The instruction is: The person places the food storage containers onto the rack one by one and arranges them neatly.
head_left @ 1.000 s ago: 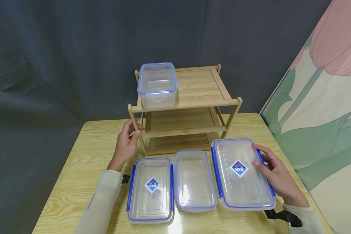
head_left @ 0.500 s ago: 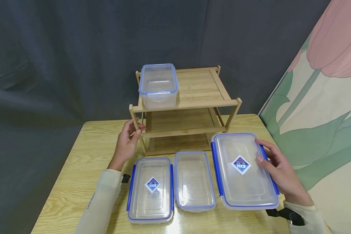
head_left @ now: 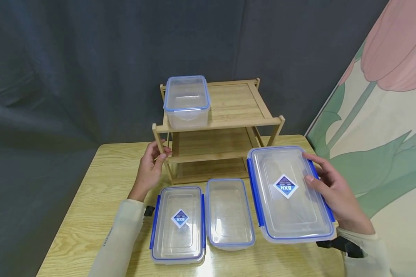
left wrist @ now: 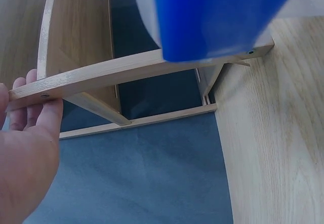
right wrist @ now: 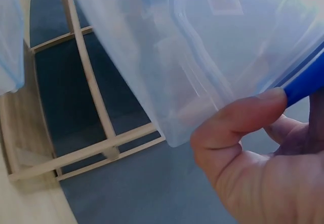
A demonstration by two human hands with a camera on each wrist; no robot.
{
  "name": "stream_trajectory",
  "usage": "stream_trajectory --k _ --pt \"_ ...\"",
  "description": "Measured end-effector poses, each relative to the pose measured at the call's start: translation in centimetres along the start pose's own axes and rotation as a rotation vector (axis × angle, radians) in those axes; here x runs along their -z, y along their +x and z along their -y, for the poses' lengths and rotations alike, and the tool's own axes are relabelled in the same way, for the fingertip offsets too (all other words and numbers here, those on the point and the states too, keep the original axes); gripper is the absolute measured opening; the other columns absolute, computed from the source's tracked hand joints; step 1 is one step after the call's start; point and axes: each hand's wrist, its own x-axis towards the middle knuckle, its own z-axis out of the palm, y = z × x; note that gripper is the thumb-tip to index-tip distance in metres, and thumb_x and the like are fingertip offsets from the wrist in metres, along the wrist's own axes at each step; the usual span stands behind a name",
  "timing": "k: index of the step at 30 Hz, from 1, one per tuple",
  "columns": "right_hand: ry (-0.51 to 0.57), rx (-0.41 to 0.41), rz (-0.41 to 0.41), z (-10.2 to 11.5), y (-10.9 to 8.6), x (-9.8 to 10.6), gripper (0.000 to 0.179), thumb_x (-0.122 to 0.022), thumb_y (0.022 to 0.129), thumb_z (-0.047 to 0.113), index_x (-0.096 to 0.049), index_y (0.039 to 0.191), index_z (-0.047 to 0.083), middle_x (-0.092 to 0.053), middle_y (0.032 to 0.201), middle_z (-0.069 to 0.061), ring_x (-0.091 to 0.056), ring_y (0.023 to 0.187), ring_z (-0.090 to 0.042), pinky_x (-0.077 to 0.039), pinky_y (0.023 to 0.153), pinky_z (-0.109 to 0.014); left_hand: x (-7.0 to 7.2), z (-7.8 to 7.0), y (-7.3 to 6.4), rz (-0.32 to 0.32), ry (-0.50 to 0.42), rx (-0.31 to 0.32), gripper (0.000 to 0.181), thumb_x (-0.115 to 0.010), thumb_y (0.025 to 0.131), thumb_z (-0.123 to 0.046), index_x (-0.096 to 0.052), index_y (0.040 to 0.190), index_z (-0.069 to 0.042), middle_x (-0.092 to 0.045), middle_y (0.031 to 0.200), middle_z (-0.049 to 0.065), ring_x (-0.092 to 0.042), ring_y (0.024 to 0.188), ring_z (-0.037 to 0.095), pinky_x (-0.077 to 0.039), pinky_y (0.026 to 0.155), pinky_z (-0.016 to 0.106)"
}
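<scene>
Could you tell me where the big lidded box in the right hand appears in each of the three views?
Head: the big box sits right of centre, lifted by the right hand in front of the wooden rack.
Left wrist: only a blurred blue shape along the top edge; it cannot be matched to this box.
Right wrist: the box fills the top, thumb pressed under it.
Shared landmark: the wooden rack.

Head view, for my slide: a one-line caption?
Right hand grips large clear blue-clipped plastic container; left hand holds three-tier bamboo rack.
</scene>
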Motion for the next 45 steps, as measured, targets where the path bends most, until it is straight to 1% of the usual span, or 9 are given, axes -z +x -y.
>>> stream_trajectory --k 8,14,19,24,27,30,34,38,45 --pt "0.027 0.005 -0.019 1.7 0.8 -0.3 0.061 -0.052 0.107 0.0 -0.04 0.163 0.022 -0.061 0.126 -0.001 -0.077 0.089 -0.016 -0.065 0.061 -0.04 0.0 0.2 0.0 0.007 -0.003 0.006 0.038 -0.049 0.11 -0.001 -0.047 0.148 0.002 -0.064 0.12 0.027 -0.07 0.109 0.036 -0.058 0.098 0.022" --pt "0.037 0.015 -0.02 2.7 1.4 -0.3 0.06 -0.052 0.107 0.0 -0.041 0.162 0.021 -0.061 0.127 -0.003 -0.076 0.089 -0.017 -0.065 0.062 -0.04 0.0 0.1 -0.1 0.012 0.026 0.006 0.038 -0.047 0.111 -0.002 -0.047 0.148 0.001 -0.065 0.12 0.026 -0.07 0.111 0.044 -0.056 0.099 0.019" --pt "0.064 0.033 -0.014 3.6 2.1 -0.3 0.06 -0.052 0.107 0.0 -0.041 0.162 0.022 -0.058 0.13 -0.005 -0.076 0.093 -0.016 -0.065 0.064 -0.04 0.1 0.2 -0.1 0.006 0.027 0.012 0.037 -0.047 0.111 -0.003 -0.048 0.147 0.0 -0.066 0.12 0.025 -0.07 0.11 0.044 -0.056 0.098 0.017" --pt "0.115 0.049 0.0 4.7 3.0 -0.3 0.06 -0.05 0.107 0.0 -0.04 0.163 0.021 -0.058 0.13 -0.007 -0.077 0.094 -0.017 -0.065 0.066 -0.04 0.1 0.3 0.0 -0.002 0.015 0.003 0.037 -0.049 0.11 -0.002 -0.047 0.147 0.003 -0.065 0.119 0.027 -0.07 0.109 0.042 -0.056 0.098 0.017" --pt "0.119 0.048 -0.003 5.3 3.5 -0.4 0.06 -0.051 0.107 0.001 -0.041 0.162 0.022 -0.057 0.129 -0.008 -0.076 0.094 -0.017 -0.066 0.066 -0.039 0.0 0.3 0.0 -0.008 0.012 0.0 0.038 -0.05 0.109 -0.002 -0.047 0.147 0.005 -0.066 0.118 0.027 -0.07 0.109 0.041 -0.056 0.098 0.017" --pt "0.128 0.052 0.0 5.9 4.2 -0.5 0.059 -0.052 0.107 0.002 -0.042 0.162 0.022 -0.057 0.128 -0.009 -0.075 0.095 -0.017 -0.066 0.066 -0.04 0.0 0.3 0.0 -0.013 0.015 0.002 0.038 -0.051 0.109 -0.002 -0.048 0.147 0.004 -0.066 0.119 0.027 -0.07 0.108 0.039 -0.056 0.096 0.017" --pt "0.154 0.041 0.008 6.7 4.9 -0.6 0.058 -0.052 0.108 0.004 -0.041 0.162 0.023 -0.056 0.131 -0.009 -0.076 0.098 -0.018 -0.066 0.068 -0.041 0.1 0.4 0.0 -0.017 0.019 0.01 0.038 -0.051 0.109 -0.002 -0.049 0.146 0.002 -0.066 0.119 0.026 -0.07 0.108 0.038 -0.056 0.095 0.017" --pt "0.163 0.013 0.002 7.3 5.6 -0.8 0.057 -0.053 0.109 0.007 -0.042 0.162 0.025 -0.056 0.132 -0.009 -0.077 0.096 -0.019 -0.066 0.068 -0.042 -0.1 0.5 -0.1 -0.007 0.022 0.012 0.037 -0.05 0.109 -0.001 -0.048 0.146 0.002 -0.066 0.119 0.026 -0.069 0.109 0.041 -0.055 0.096 0.016" --pt "0.163 0.017 -0.01 8.5 7.5 -1.3 0.056 -0.056 0.109 0.011 -0.044 0.16 0.027 -0.053 0.133 -0.009 -0.077 0.094 -0.018 -0.066 0.068 -0.039 0.0 0.3 -0.1 -0.002 0.056 0.011 0.037 -0.049 0.11 -0.002 -0.048 0.146 0.0 -0.067 0.119 0.025 -0.07 0.109 0.043 -0.053 0.096 0.014"
